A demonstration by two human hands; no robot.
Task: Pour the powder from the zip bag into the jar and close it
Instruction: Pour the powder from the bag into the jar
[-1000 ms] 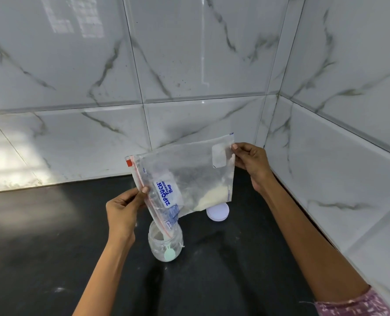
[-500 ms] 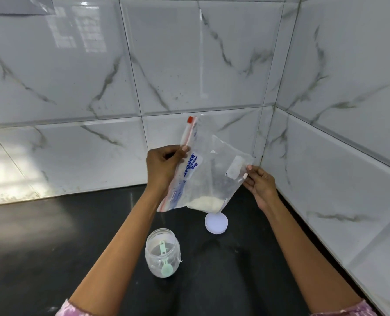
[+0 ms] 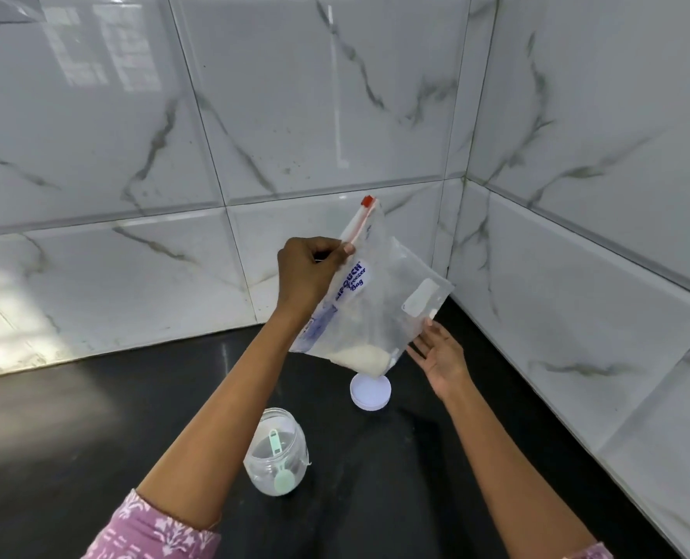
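A clear zip bag (image 3: 379, 300) with blue print and a red zip strip hangs in the air above the counter, its zip edge up and white powder (image 3: 361, 357) settled in its low corner. My left hand (image 3: 309, 272) pinches the bag at the zip edge. My right hand (image 3: 438, 353) is open, fingers spread, beside the bag's lower right corner; contact is unclear. A clear open jar (image 3: 275, 457) stands on the counter below, with a pale green scoop (image 3: 281, 466) inside. The white lid (image 3: 370, 391) lies flat behind the jar, under the bag.
The black counter (image 3: 73, 437) runs into a corner of white marble-look wall tiles (image 3: 254, 115) at the back and right. Light falls on the tiles at the far left.
The bag was tipped over the jar with both hands; the left hand has lifted it upright, away from the jar. The right hand has let go of the bag's corner and opened.
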